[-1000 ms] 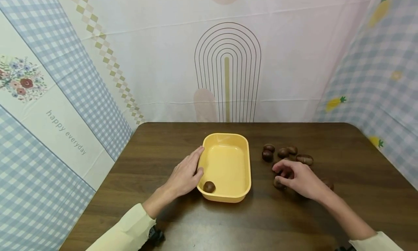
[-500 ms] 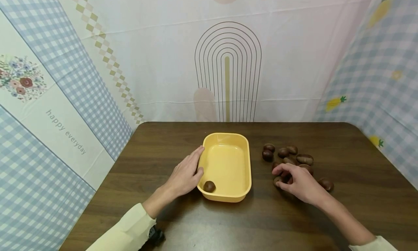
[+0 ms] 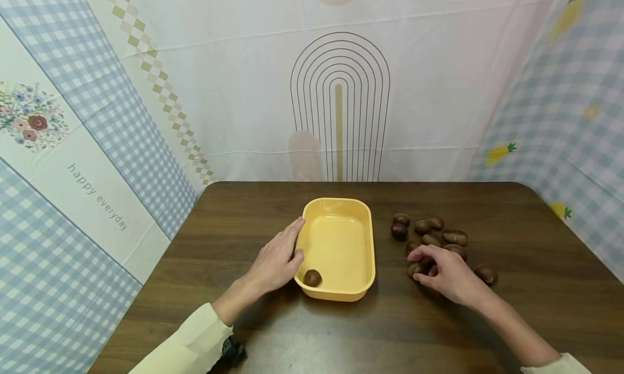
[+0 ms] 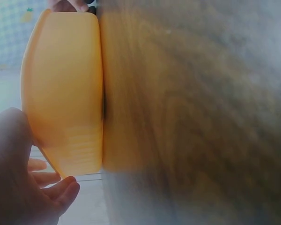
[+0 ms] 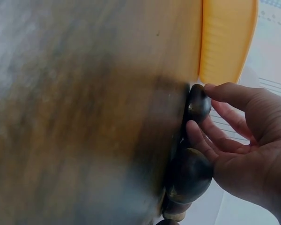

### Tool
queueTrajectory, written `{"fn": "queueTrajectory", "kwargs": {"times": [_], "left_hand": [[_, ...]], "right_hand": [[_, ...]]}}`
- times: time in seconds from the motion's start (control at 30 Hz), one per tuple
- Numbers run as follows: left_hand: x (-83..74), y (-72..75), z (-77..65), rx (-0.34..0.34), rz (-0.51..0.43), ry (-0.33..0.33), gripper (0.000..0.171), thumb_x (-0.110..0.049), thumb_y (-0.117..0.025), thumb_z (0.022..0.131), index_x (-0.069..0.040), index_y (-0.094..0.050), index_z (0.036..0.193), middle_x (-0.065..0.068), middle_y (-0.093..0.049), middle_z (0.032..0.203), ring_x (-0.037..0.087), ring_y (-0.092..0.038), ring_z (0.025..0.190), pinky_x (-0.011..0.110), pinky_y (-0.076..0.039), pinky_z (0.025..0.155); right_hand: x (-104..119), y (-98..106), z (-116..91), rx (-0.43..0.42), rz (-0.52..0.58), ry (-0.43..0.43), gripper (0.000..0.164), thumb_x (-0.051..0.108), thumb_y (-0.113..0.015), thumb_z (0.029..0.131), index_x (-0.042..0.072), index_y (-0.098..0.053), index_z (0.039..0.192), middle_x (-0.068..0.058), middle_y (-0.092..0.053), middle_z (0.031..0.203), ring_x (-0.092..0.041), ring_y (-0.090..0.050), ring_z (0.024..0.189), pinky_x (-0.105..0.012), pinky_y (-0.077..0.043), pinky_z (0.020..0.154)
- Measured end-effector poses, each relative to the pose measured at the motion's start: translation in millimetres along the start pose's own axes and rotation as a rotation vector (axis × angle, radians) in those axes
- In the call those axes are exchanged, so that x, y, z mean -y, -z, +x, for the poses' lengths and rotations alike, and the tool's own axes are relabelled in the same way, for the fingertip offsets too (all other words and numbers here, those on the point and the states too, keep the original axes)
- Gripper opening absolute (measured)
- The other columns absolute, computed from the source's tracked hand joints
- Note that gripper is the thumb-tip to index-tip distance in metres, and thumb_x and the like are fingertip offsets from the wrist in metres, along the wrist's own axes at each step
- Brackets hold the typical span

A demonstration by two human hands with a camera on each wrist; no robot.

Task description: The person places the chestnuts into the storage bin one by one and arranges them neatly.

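Observation:
A yellow rectangular tray (image 3: 341,255) stands on the table, with one brown chestnut (image 3: 312,278) in its near left corner. My left hand (image 3: 275,260) rests along the tray's left side; its fingers lie nearly straight and the thumb touches the rim. To the right of the tray, my right hand (image 3: 450,271) pinches a chestnut (image 3: 415,270) between thumb and fingers, low at the table. In the right wrist view that chestnut (image 5: 199,103) sits between the thumb and a fingertip. A larger-looking chestnut (image 5: 189,176) is close beside the hand, and part of the pile is hidden behind it.
Several loose chestnuts (image 3: 432,240) lie around the right hand, with two more chestnuts (image 3: 400,231) touching at the pile's left and another chestnut (image 3: 486,274) off to the right. Patterned cloths (image 3: 429,81) hang behind the brown wooden table (image 3: 234,211).
The right hand has shifted slightly, uncovering more chestnuts behind and right of it, and its fingers have closed a little on the near chestnut. The left hand and tray stay put.

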State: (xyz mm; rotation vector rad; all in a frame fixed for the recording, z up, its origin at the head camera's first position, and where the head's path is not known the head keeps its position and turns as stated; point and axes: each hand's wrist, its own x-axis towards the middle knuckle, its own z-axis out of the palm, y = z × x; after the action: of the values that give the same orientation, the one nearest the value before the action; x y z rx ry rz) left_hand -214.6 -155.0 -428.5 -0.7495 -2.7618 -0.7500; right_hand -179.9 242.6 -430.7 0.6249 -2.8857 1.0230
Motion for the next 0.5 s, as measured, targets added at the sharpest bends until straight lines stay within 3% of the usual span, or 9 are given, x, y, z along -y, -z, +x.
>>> {"fn": "queueTrajectory", "kwargs": {"times": [0.5], "left_hand": [[-0.3, 0.6, -0.4, -0.004, 0.0, 0.001, 0.067, -0.012, -0.058, 0.102, -0.003, -0.035, 0.165, 0.013, -0.039, 0.168, 0.032, -0.043, 0.151, 0.054, -0.038, 0.118]], "right_hand": [[1.3, -0.1, 1.7, 0.076, 0.083, -0.015, 0.037, 0.002, -0.084, 0.087, 0.007, -0.07, 0.121, -0.002, -0.07, 0.113, -0.019, -0.066, 0.094, -0.03, -0.057, 0.075]]}}
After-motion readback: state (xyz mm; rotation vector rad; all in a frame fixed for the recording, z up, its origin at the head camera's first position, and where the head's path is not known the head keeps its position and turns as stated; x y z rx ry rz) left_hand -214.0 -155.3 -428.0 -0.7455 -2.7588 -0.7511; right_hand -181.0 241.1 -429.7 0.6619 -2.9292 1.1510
